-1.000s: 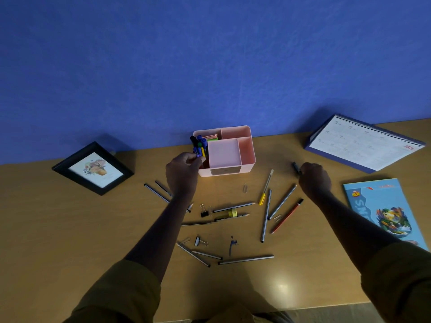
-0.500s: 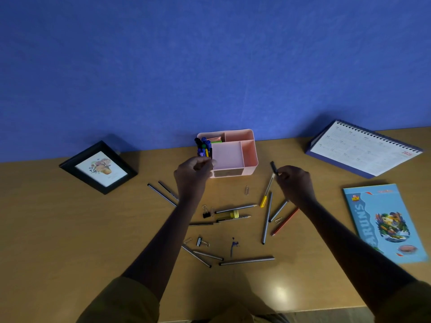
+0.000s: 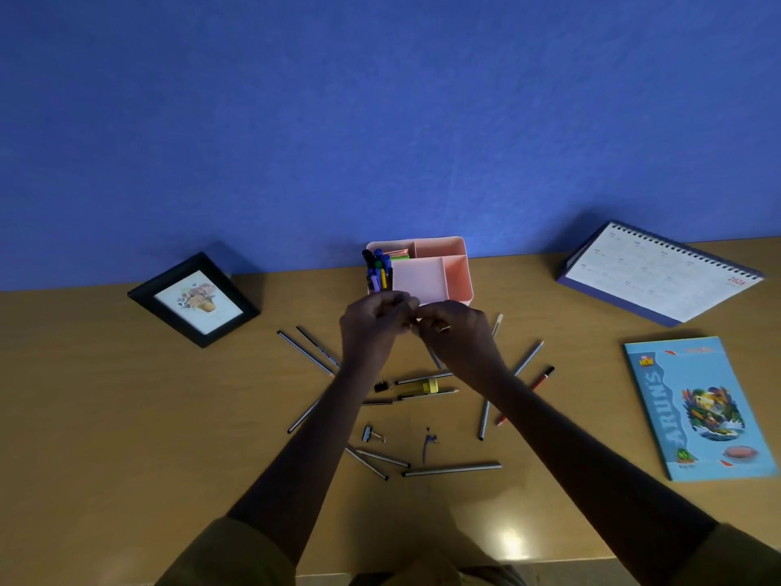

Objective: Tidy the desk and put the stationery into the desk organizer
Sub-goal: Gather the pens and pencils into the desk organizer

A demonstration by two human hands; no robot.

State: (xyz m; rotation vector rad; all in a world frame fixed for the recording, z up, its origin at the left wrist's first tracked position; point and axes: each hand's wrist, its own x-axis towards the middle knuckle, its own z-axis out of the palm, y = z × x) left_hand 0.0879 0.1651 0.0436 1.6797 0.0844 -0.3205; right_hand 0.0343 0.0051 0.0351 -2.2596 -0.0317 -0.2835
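Pink organizer (image 3: 458, 270) holds upright markers (image 3: 379, 270) (left compartment).

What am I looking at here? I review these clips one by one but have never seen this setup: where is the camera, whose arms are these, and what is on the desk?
There is no machine: a person wears a wide-angle camera on the head, looking down at their own arms. The left hand and right hand meet just in front of a pink desk organizer, fingers pinched together. They seem to handle something small, but it is hidden. The organizer's front left compartment holds upright markers. Loose on the wooden desk lie many grey pens, a red pencil, a yellow-capped item and a binder clip. A picture frame stands on the left; a desk calendar and a blue booklet are on the right.
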